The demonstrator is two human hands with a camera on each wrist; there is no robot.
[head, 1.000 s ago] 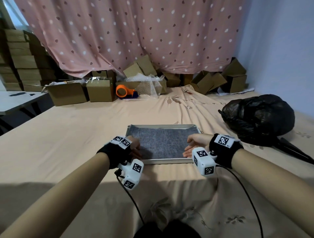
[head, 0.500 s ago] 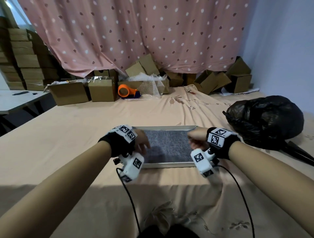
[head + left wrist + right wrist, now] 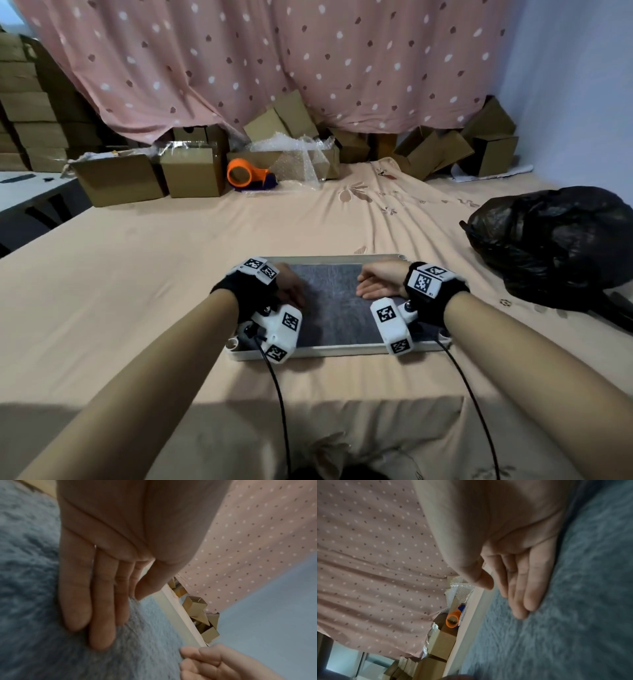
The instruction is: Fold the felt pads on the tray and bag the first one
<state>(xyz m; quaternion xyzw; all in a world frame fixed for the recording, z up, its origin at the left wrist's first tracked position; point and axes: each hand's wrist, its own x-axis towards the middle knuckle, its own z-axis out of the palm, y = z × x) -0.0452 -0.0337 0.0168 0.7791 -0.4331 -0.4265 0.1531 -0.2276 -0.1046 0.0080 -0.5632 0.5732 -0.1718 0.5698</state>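
A peach-coloured bed sheet (image 3: 144, 274) covers the bed. On it, right of the tray, sits a bulging black plastic bag (image 3: 555, 240). The shallow rectangular metal tray (image 3: 329, 350) lies in front of the person, filled by a flat grey felt pad (image 3: 337, 308). The left hand (image 3: 289, 286) lies on the pad's left part, its fingers (image 3: 101, 608) straight and together, tips touching the felt. The right hand (image 3: 378, 282) is at the pad's right part, fingers (image 3: 522, 588) extended and relaxed just over the felt, holding nothing.
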